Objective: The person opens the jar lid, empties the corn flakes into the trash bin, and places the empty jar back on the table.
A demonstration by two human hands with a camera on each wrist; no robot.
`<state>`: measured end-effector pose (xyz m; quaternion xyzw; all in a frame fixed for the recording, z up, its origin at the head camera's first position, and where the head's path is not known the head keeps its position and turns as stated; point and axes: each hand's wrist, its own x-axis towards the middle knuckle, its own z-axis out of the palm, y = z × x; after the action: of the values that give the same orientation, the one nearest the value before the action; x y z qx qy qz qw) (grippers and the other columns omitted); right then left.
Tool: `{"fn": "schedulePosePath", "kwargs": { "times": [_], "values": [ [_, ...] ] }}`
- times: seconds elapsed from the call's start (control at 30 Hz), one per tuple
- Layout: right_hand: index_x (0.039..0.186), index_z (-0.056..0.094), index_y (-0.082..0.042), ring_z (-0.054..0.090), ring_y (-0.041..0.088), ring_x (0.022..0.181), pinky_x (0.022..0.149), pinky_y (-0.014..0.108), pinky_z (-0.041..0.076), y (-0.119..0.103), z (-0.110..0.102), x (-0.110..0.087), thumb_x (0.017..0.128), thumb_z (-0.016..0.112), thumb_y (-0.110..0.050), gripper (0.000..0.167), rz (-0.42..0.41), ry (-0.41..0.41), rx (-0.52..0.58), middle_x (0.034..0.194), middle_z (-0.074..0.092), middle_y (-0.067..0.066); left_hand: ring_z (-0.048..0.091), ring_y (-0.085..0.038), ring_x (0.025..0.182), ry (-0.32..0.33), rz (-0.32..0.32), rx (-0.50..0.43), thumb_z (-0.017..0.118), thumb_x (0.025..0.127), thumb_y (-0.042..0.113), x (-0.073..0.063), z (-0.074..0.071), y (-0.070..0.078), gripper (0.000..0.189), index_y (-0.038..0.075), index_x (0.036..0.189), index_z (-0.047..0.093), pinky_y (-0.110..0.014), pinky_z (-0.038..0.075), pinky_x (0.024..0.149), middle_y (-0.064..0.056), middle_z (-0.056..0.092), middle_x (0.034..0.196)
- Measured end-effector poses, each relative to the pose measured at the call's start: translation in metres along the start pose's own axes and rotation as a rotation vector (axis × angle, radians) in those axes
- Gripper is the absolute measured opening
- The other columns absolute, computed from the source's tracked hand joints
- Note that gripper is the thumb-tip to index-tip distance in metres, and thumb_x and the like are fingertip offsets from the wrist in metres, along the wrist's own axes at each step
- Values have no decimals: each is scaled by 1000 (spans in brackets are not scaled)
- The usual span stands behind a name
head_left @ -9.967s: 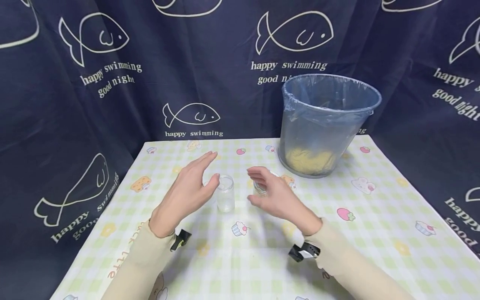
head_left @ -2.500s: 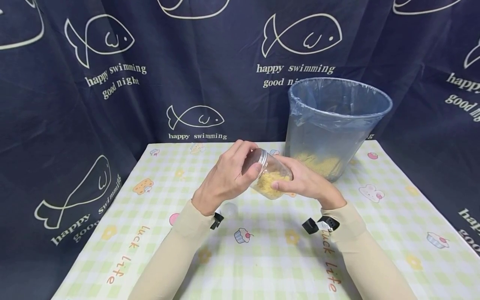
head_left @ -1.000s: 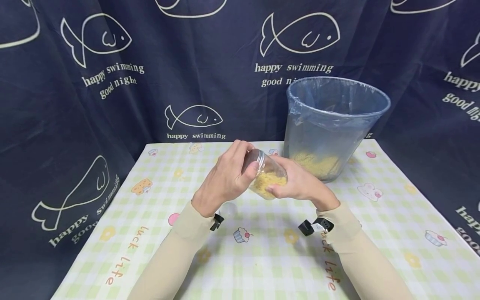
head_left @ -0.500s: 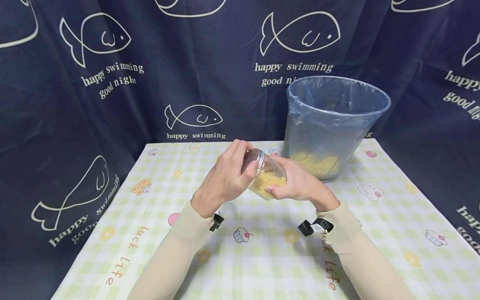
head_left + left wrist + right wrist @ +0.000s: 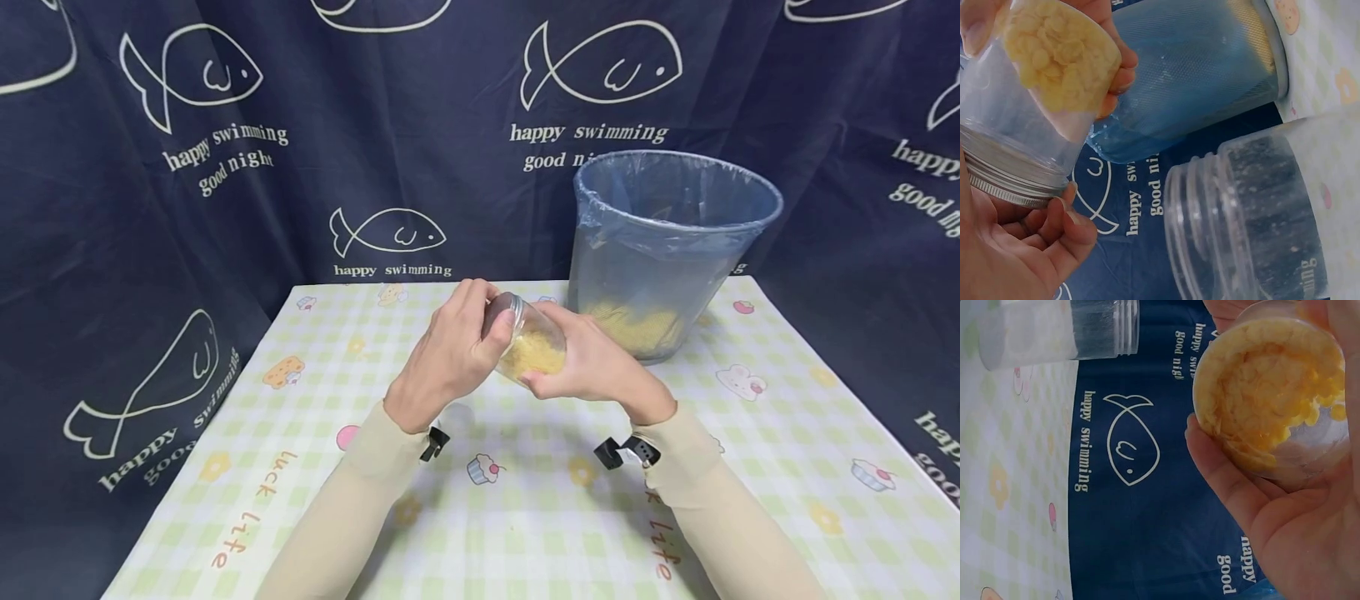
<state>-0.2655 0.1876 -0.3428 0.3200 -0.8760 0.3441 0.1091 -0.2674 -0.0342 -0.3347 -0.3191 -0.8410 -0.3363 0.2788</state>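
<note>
A clear plastic jar (image 5: 536, 346), part filled with yellow flat pieces (image 5: 1054, 56), is held tilted above the table. Its silver ridged lid (image 5: 1013, 178) faces left. My left hand (image 5: 448, 354) grips this lid with thumb and fingers. Wrapped round the jar's body near the base is my right hand (image 5: 596, 358), its thumb on the near side. The right wrist view looks at the jar's bottom (image 5: 1272, 394). A second clear jar (image 5: 1260, 212) stands on the table with a bare threaded neck; in the head view the left wrist mostly hides it.
A mesh bin (image 5: 645, 267) with a blue plastic liner (image 5: 667, 225) stands at the back right, close behind my right hand. Yellow shows low inside it. The table has a checked cloth (image 5: 510, 533). A dark blue fish-print curtain (image 5: 465, 108) hangs behind.
Ten seconds ago both hands hovered apart, holding nothing; now they hold the lidded jar together. Over the last second my right hand has turned slightly and the jar has shifted a little left.
</note>
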Motion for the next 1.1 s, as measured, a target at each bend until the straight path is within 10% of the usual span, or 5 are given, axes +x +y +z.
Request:
{"fn": "schedulePosePath", "kwargs": {
  "times": [0.63, 1.1],
  "values": [
    [140, 56, -14, 65, 15, 87, 75, 35, 54, -4, 3, -1, 64, 91, -36, 87, -65, 107, -65, 110, 71, 0, 53, -14, 78, 15, -110, -7, 41, 99, 51, 0, -1, 4, 43, 12, 105, 59, -30, 51, 70, 1, 53, 93],
    [136, 60, -20, 66, 16, 90, 79, 37, 56, 0, -11, -2, 75, 86, -31, 67, -23, -42, 153, 109, 71, -2, 53, -9, 87, -22, 7, -74, 44, 97, 53, 2, -10, 5, 50, 18, 127, 62, -28, 51, 75, 5, 56, 105]
  ]
}}
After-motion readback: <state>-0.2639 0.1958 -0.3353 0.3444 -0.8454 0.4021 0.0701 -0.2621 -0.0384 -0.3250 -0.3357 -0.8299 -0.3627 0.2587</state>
